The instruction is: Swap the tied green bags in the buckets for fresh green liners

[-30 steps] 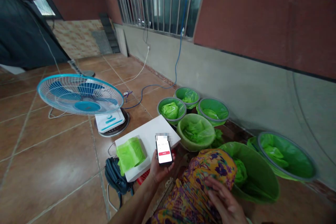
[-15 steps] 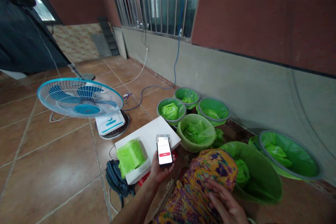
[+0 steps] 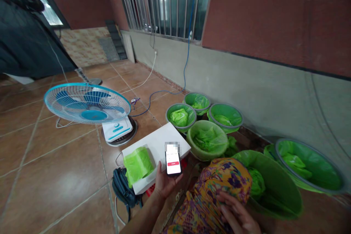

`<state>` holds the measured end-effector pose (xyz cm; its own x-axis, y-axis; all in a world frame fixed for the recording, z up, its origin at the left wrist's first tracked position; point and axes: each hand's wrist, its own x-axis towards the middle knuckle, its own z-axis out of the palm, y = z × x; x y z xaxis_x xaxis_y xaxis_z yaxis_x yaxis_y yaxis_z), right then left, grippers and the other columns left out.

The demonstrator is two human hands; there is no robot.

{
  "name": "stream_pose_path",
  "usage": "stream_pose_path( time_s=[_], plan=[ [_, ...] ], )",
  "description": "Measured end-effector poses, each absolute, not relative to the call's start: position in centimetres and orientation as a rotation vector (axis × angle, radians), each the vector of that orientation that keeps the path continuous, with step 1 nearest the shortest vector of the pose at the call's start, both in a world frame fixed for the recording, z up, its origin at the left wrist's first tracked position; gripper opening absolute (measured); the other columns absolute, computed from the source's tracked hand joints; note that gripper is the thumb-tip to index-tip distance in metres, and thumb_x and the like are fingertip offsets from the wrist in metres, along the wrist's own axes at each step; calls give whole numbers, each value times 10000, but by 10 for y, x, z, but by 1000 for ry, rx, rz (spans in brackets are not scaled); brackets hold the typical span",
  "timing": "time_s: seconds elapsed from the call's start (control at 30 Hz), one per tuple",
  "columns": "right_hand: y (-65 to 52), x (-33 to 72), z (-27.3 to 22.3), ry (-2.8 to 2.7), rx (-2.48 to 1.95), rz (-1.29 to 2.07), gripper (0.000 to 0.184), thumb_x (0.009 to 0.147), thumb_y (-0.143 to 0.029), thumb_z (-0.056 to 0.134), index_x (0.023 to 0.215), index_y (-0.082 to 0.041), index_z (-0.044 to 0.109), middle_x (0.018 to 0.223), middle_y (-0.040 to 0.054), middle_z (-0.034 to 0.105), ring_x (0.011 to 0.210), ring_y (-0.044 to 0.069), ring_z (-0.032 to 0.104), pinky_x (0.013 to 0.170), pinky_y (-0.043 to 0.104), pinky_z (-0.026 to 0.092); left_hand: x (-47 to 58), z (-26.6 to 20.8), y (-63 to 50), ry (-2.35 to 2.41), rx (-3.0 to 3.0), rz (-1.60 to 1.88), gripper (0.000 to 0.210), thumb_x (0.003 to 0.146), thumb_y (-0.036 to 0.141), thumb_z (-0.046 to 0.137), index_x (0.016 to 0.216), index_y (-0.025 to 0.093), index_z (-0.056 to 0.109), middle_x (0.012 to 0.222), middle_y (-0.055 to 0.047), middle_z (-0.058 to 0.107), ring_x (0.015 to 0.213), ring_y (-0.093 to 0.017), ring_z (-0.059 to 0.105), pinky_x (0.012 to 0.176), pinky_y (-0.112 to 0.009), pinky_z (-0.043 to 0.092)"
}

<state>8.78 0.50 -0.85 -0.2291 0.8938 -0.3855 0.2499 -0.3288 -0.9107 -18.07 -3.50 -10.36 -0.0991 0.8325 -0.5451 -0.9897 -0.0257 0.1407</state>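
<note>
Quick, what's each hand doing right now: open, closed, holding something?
Left hand: holding a phone, screen up.
Right hand: open, fingers slightly bent, nothing visible in it, over the flowered cloth; contact can't be told.

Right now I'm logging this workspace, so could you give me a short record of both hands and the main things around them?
Left hand: holds a phone, screen toward the wearer
Right hand: holds nothing visible; at the patterned cloth, contact unclear
White box: bears folded green plastic
Bins: six visible, crumpled green plastic inside each
Fan: blue and white, on the floor
Dark bag: beside the box
</note>
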Motion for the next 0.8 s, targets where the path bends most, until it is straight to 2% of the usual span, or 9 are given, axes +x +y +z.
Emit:
stream_pose_path(
  time_s=[0.07,0.17,0.27,0.37,0.5,0.67,0.8],
  plan=[
    [6,88,-9,-1368,-1498,1583,513,586,-601,775,950,-242,743,1031,101,759,922,291,706,673,302,590,-179,-104,-45,578,-327,1561,453,838,519,599,1108,155,624,1037,-117,731,978,-263,671,923,-445,492],
    [5,88,-7,-1355,-1493,1584,501,598,-595,770,957,-247,742,1023,96,760,899,287,709,669,308,589,-171,-106,-61,699,-226,1475,209,770,269,683,944,157,656,1014,-103,733,986,-253,670,894,-398,492],
    [3,88,-3,-1355,-1505,1626,507,613,-607,757,972,-250,738,1042,98,755,902,291,709,675,320,589,-162,-105,-68,948,-105,1325,222,698,101,708,911,150,664,987,-86,732,906,-202,683,807,-300,488],
    [2,88,-2,-1340,-1515,1645,512,616,-610,752,981,-251,739,1081,102,746,945,299,699,703,331,589,-158,-99,-63,1099,-16,1257,247,742,160,713,983,126,674,915,-87,726,773,-160,680,720,-256,477],
    [2,87,-2,-1270,-1496,1651,491,596,-591,770,943,-244,754,1057,105,750,942,303,697,714,343,589,-159,-93,-53,1152,-22,1290,189,786,231,675,927,105,680,816,-79,716,674,-144,669,667,-247,484],
    [-1,85,-1,-1201,-1472,1699,476,622,-591,762,950,-248,757,1007,90,755,917,292,692,733,356,577,-166,-92,-41,1278,-84,1299,82,816,157,616,861,116,670,707,-49,696,591,-122,646,610,-224,489],
    [-3,82,5,-1163,-1411,1742,450,707,-604,700,974,-245,746,986,74,745,881,254,679,751,341,553,-177,-99,-23,1362,-141,1316,109,842,90,558,828,130,659,668,-33,690,583,-113,655,616,-209,506]
  ],
)
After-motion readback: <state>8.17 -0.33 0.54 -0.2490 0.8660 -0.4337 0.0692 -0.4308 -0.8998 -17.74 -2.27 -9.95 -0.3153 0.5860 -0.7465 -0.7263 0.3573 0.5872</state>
